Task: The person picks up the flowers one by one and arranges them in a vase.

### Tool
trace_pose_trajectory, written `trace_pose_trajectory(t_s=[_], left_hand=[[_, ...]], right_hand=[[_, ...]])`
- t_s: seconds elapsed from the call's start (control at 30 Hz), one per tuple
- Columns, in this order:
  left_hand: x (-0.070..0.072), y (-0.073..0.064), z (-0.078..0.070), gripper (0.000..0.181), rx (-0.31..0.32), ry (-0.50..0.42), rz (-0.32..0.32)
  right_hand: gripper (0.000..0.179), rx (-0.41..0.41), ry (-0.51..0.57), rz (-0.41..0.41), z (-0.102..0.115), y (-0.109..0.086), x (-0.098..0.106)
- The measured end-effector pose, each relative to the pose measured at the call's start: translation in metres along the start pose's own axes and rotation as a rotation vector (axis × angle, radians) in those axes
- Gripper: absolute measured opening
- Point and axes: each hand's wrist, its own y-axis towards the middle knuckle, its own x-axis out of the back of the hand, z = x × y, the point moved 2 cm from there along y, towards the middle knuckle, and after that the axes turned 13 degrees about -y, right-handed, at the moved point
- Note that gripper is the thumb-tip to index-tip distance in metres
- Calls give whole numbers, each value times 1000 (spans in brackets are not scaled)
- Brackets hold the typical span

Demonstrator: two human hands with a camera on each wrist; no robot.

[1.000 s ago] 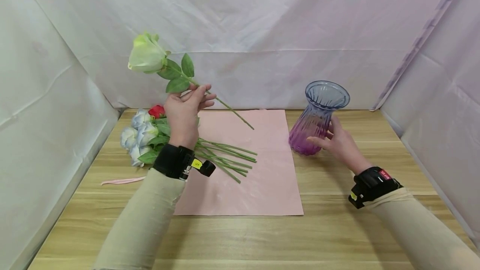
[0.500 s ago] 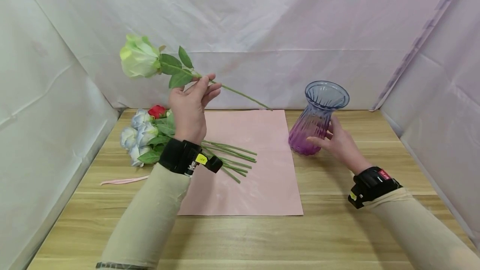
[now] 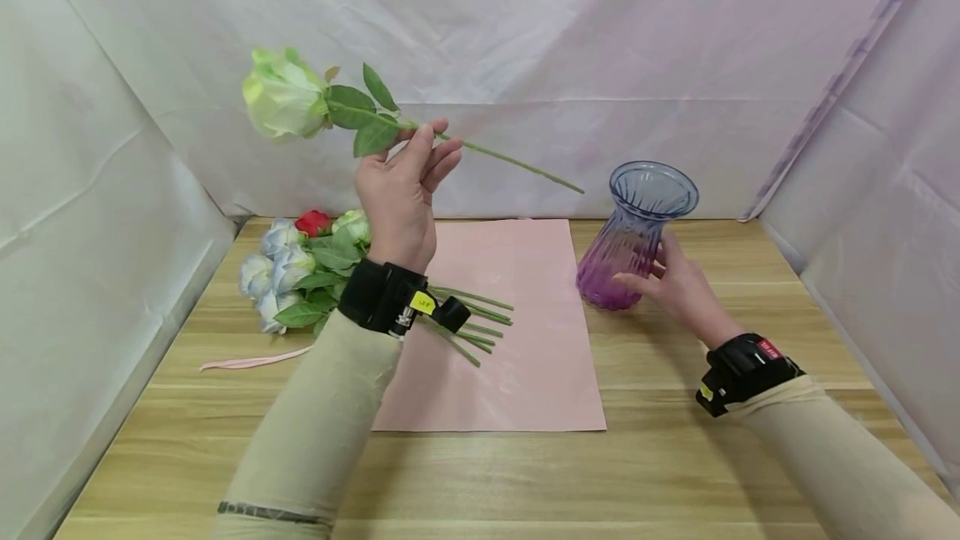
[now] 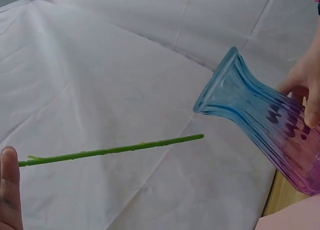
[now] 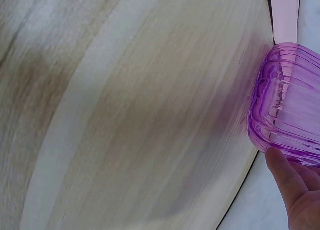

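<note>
My left hand (image 3: pixel 405 198) pinches the stem of a pale green-white rose (image 3: pixel 285 98), held raised above the table. The bloom points left and the bare stem (image 4: pixel 115 150) runs right, its end short of the vase mouth and apart from it. A ribbed glass vase (image 3: pixel 618 252), blue at the flared top and purple at the base, is at the right. My right hand (image 3: pixel 686 286) grips its lower body, thumb in front and fingers partly hidden behind. In the right wrist view, fingertips touch the purple base (image 5: pixel 287 105). Whether the base sits fully flat I cannot tell.
Pink paper (image 3: pixel 525 390) covers the middle of the wooden table (image 3: pixel 480 482). Across its left side lies a bunch of blue-white roses (image 3: pixel 288 269), with a red rose (image 3: pixel 313 222) and a pale one. A pink ribbon (image 3: pixel 251 362) lies left. White sheets (image 3: pixel 525 23) enclose the table.
My left hand has risen and moved right with the rose, whose stem swung from sloping down to nearer level, its end approaching the vase. The right hand and vase have stayed still.
</note>
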Motion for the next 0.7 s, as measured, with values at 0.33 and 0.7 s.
trace_pose_trajectory(t_s=[0.33,0.7], left_hand=[[-13,4,0,17,-19,-43,4],[-32,8,6,11,-21,-126,21]], right_hand=[[102,13,0,-17,-1,1,-2],[102,20,16,-14,-2,1,-2]])
